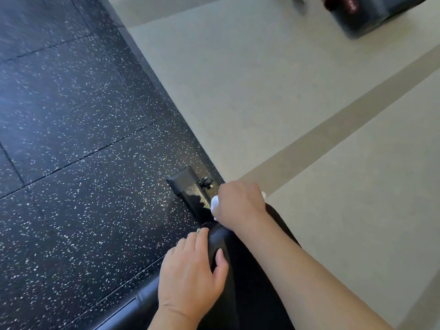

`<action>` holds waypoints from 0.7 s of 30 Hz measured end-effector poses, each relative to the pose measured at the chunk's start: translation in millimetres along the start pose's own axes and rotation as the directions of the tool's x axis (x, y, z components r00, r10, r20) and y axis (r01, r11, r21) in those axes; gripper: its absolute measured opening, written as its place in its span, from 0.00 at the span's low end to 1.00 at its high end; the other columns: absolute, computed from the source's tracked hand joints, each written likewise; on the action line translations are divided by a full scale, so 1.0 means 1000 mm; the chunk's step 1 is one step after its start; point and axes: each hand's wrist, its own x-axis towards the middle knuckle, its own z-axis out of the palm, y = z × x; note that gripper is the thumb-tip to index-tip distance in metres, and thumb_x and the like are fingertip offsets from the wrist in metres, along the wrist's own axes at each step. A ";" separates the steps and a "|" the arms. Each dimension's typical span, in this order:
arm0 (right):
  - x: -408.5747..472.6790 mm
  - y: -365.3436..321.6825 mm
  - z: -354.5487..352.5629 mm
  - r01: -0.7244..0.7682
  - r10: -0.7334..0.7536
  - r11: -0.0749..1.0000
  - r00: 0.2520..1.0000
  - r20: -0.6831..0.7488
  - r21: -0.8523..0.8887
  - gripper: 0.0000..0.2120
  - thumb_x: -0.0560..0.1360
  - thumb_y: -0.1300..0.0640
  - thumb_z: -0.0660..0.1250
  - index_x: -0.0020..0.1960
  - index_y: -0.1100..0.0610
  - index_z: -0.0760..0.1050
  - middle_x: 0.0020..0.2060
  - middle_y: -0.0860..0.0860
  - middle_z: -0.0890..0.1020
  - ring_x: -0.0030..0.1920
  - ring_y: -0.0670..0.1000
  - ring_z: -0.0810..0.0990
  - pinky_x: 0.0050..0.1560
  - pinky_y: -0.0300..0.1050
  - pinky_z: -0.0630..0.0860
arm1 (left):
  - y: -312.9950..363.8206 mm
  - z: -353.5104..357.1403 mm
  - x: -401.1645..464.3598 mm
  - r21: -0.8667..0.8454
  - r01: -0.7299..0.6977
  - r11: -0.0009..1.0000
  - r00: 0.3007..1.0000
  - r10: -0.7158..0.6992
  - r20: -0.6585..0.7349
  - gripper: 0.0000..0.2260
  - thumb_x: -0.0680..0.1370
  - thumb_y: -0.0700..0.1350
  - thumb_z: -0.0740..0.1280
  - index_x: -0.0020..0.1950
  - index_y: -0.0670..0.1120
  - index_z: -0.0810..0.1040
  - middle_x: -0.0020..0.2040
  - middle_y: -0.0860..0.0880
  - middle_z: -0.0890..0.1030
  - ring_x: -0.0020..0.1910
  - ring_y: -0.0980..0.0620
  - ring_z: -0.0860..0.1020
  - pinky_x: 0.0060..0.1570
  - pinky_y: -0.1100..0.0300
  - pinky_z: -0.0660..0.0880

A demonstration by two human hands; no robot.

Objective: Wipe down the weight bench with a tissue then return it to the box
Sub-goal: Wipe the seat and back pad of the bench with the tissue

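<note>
Head view puts the tissue [215, 203] at the far end of the weight bench [240, 270], a white wad showing at both sides of our right hand [240, 202], which curls round it and presses it down on the black pad. Our left hand [190, 277] steadies the bench, fingers wrapped over its left edge and thumb lying on top. Beyond the pad, the bench's metal foot [188, 186] stands on the speckled rubber floor [71, 139], beside pale flooring [262, 91]. We judge the wiping under way, reaching the pad's end; returning the tissue is left, and no box shows.
</note>
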 end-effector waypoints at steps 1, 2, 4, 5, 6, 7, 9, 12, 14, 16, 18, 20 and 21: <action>0.001 -0.006 0.000 0.037 -0.036 0.999 0.999 0.038 -0.009 0.09 0.74 0.49 0.67 0.39 0.53 0.76 0.32 0.48 0.73 0.34 0.55 0.73 0.34 0.43 0.58 | 0.000 0.000 0.000 -0.002 -0.002 1.000 1.000 0.002 -0.005 0.22 0.74 0.57 0.61 0.58 0.44 0.82 0.44 0.49 0.81 0.40 0.44 0.82 0.38 0.47 0.79; 0.004 -0.006 -0.001 0.051 -0.052 0.999 0.996 0.078 0.014 0.07 0.73 0.50 0.68 0.40 0.52 0.78 0.32 0.48 0.72 0.34 0.55 0.73 0.33 0.43 0.58 | -0.001 0.001 0.000 -0.004 -0.003 1.000 1.000 0.003 -0.009 0.23 0.74 0.57 0.62 0.58 0.43 0.82 0.44 0.49 0.81 0.40 0.44 0.82 0.38 0.48 0.79; 0.009 0.004 -0.005 0.008 -0.023 0.996 0.986 0.166 0.094 0.04 0.68 0.51 0.70 0.41 0.49 0.82 0.31 0.48 0.73 0.35 0.55 0.75 0.33 0.43 0.64 | -0.002 0.002 0.000 -0.006 -0.005 1.000 1.000 0.005 -0.007 0.24 0.74 0.57 0.62 0.59 0.42 0.83 0.45 0.49 0.81 0.40 0.44 0.82 0.39 0.48 0.79; 0.010 0.014 -0.010 -0.043 0.017 0.991 0.980 0.200 0.125 0.04 0.66 0.51 0.70 0.40 0.48 0.82 0.31 0.49 0.75 0.35 0.55 0.76 0.34 0.43 0.67 | -0.002 0.003 -0.001 -0.005 -0.009 1.000 1.000 0.009 -0.006 0.24 0.74 0.57 0.62 0.60 0.42 0.83 0.45 0.49 0.82 0.41 0.44 0.82 0.39 0.49 0.79; 0.010 0.026 -0.013 -0.103 0.067 0.982 0.974 0.216 0.160 0.03 0.64 0.51 0.70 0.37 0.48 0.81 0.31 0.49 0.76 0.34 0.54 0.76 0.34 0.42 0.68 | -0.002 0.004 -0.001 -0.007 -0.011 1.000 1.000 0.011 -0.004 0.24 0.74 0.57 0.62 0.61 0.42 0.83 0.46 0.49 0.82 0.41 0.44 0.82 0.40 0.49 0.79; 0.009 0.036 -0.016 -0.163 0.116 0.964 0.968 0.221 0.209 0.03 0.63 0.51 0.69 0.36 0.49 0.80 0.31 0.49 0.77 0.33 0.54 0.75 0.33 0.42 0.67 | -0.003 0.004 -0.001 -0.011 -0.010 1.000 1.000 0.010 -0.003 0.24 0.75 0.57 0.62 0.61 0.42 0.83 0.46 0.49 0.82 0.41 0.45 0.82 0.40 0.50 0.79; 0.004 0.049 -0.020 -0.249 0.180 0.923 0.953 0.242 0.294 0.09 0.63 0.49 0.66 0.39 0.51 0.81 0.34 0.50 0.79 0.33 0.53 0.74 0.33 0.42 0.66 | -0.003 0.003 -0.002 -0.018 -0.007 1.000 1.000 0.007 -0.001 0.24 0.75 0.57 0.62 0.61 0.43 0.83 0.46 0.49 0.82 0.41 0.45 0.82 0.40 0.50 0.79; 0.003 0.041 -0.017 -0.184 0.134 0.955 0.967 0.217 0.232 0.07 0.65 0.50 0.67 0.41 0.45 0.82 0.35 0.49 0.79 0.37 0.54 0.75 0.37 0.43 0.70 | -0.002 0.000 -0.002 -0.022 -0.003 1.000 1.000 0.003 0.023 0.24 0.75 0.57 0.62 0.61 0.43 0.83 0.47 0.49 0.83 0.42 0.45 0.82 0.40 0.49 0.80; 0.000 0.018 -0.012 -0.049 0.032 0.992 0.988 0.148 0.115 0.04 0.68 0.50 0.68 0.41 0.46 0.81 0.35 0.49 0.77 0.38 0.55 0.76 0.38 0.43 0.71 | -0.002 -0.001 -0.001 -0.020 -0.002 1.000 0.999 0.003 0.032 0.24 0.74 0.57 0.62 0.61 0.43 0.83 0.47 0.49 0.83 0.42 0.45 0.83 0.41 0.49 0.80; -0.005 -0.002 -0.005 0.096 -0.096 0.995 0.992 0.081 0.003 0.04 0.72 0.52 0.67 0.40 0.51 0.78 0.34 0.49 0.74 0.36 0.54 0.72 0.33 0.42 0.61 | -0.001 -0.003 0.000 -0.020 0.001 1.000 0.999 -0.001 0.040 0.24 0.74 0.57 0.62 0.60 0.43 0.83 0.47 0.50 0.82 0.42 0.46 0.83 0.40 0.49 0.80; -0.002 0.002 -0.009 0.081 -0.085 0.996 0.991 0.104 0.044 0.06 0.71 0.52 0.68 0.38 0.52 0.77 0.33 0.48 0.73 0.35 0.54 0.72 0.32 0.42 0.59 | 0.000 -0.004 0.001 -0.016 0.001 1.000 0.999 -0.001 0.034 0.23 0.74 0.57 0.62 0.60 0.43 0.83 0.46 0.50 0.82 0.41 0.46 0.82 0.39 0.49 0.80; 0.004 0.032 -0.017 -0.076 0.037 0.976 0.981 0.189 0.203 0.07 0.67 0.50 0.70 0.36 0.53 0.78 0.32 0.48 0.76 0.34 0.55 0.74 0.32 0.43 0.64 | 0.001 -0.004 0.000 -0.010 -0.009 1.000 1.000 0.009 0.024 0.23 0.74 0.56 0.62 0.60 0.43 0.83 0.46 0.50 0.82 0.40 0.46 0.83 0.38 0.49 0.81; 0.005 0.050 -0.020 -0.158 0.090 0.938 0.970 0.225 0.307 0.08 0.66 0.49 0.69 0.38 0.54 0.79 0.31 0.49 0.76 0.31 0.54 0.71 0.32 0.42 0.65 | 0.001 -0.004 0.000 -0.005 -0.018 1.000 1.000 0.018 0.020 0.23 0.74 0.56 0.62 0.60 0.43 0.83 0.46 0.50 0.82 0.40 0.46 0.83 0.38 0.49 0.81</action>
